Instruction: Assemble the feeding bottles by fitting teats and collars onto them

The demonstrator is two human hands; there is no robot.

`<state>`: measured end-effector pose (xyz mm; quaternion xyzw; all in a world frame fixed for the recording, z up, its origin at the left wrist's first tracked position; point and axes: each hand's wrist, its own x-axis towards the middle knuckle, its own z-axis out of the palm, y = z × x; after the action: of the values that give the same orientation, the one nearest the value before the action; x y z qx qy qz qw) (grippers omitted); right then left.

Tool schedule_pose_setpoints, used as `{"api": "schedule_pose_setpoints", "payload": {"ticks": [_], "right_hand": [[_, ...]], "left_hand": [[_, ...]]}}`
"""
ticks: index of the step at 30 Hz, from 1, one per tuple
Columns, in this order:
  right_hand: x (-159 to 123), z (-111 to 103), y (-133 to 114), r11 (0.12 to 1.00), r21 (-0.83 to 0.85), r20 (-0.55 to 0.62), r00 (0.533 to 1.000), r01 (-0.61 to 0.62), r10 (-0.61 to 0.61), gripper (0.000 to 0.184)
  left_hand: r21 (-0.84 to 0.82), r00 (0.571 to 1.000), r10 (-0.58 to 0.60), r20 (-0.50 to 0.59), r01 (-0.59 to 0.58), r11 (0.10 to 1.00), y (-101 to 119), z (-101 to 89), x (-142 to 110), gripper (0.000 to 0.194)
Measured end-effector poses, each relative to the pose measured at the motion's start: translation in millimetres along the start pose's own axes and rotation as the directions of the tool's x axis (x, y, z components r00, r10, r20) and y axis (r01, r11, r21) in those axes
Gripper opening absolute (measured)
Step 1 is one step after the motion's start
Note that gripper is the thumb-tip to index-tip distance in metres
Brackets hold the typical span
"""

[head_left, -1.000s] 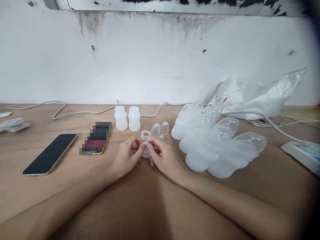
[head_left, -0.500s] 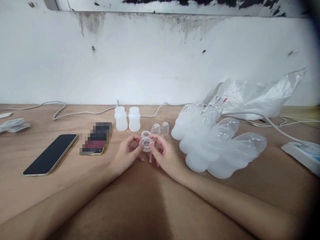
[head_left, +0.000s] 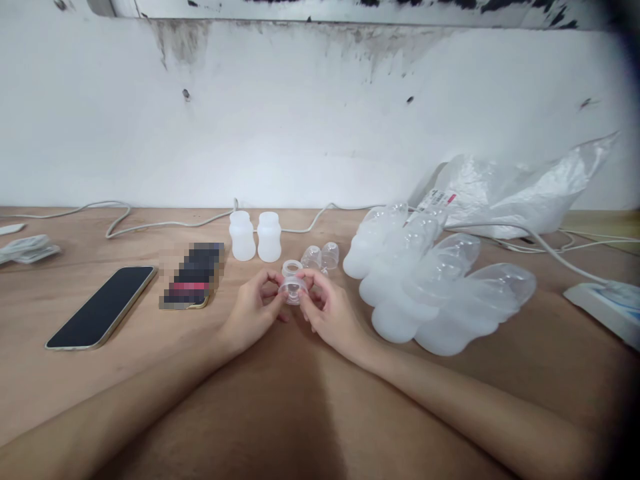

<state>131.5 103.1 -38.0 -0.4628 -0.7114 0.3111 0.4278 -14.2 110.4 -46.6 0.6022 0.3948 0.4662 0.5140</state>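
Note:
Between both hands, above the table, is a clear round bottle nipple with a wide rim. My left hand pinches its left side with thumb and fingers. On the right side, my right hand grips it the same way, and the fingertips partly cover its edges. A translucent collar ring lies just beyond it. Two clear domed caps sit past my right fingers, beside small clear pieces partly hidden by that hand. Two white baby bottles without tops stand farther back.
Several capped baby bottles lie heaped at the right. Behind them rests a plastic bag against the wall. Two phones lie at the left, one pixelated. A white cable runs along the back, and a power strip sits far right.
Both hands stay in place around the nipple. Its tilt changes: the rim faced me more openly half a second ago and now looks flatter. Nothing else has moved.

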Motion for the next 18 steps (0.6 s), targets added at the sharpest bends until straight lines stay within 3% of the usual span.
{"api": "schedule_pose_setpoints", "payload": {"ticks": [10,18], "right_hand": [[0.2,0.9,0.3,0.998,-0.056,-0.037,0.999,0.03,-0.032,0.018],[1.7,0.0,7.6,0.993,0.116,0.012,1.0,0.002,-0.003,0.028]], "left_hand": [[0.012,0.999,0.04,-0.034,-0.039,0.999,-3.1,1.1,-0.7,0.016],[-0.095,1.0,0.016,0.02,-0.015,0.995,1.5,-1.5,1.1,0.022]]}}
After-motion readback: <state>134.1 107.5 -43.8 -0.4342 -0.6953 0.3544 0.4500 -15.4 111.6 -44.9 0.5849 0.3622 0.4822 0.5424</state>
